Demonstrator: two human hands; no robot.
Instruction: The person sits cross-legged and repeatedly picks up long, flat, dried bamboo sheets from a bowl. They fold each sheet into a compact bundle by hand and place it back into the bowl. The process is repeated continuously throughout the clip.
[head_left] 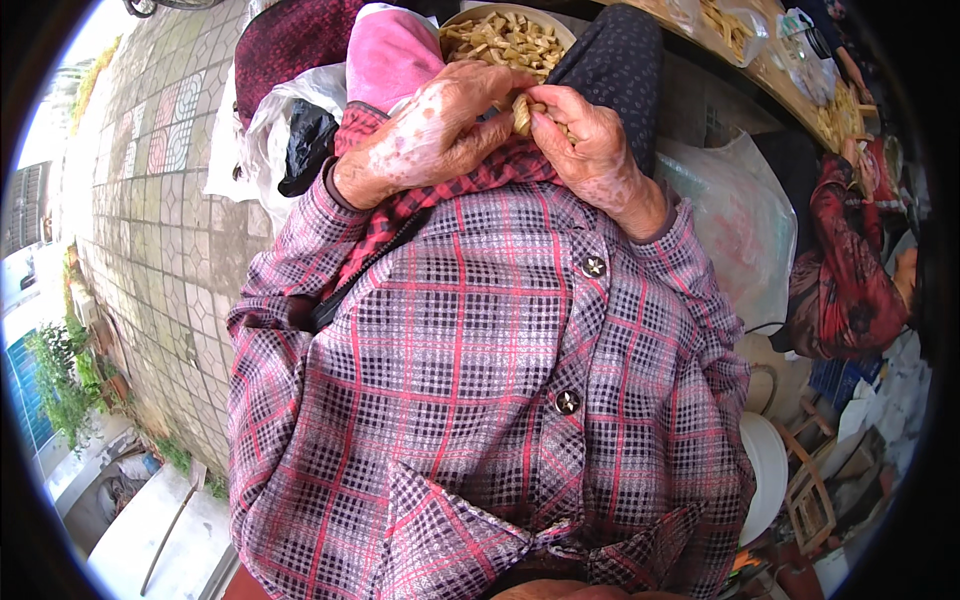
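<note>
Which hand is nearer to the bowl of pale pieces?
The left hand. Its fingers reach the rim of the bowl at its near edge. The right hand lies a little lower, further from it.

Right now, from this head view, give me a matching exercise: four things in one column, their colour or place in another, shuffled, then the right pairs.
Things:
1. bowl of pale pieces
2. plaid jacket
3. pink cloth
4. small pale piece

Descriptions:
A. folded, left of the bowl
B. pinched between the left hand and right hand
C. purple-grey with red lines and dark buttons
D. at the top, beyond both hands

Pairs: 1-D, 2-C, 3-A, 4-B
</note>
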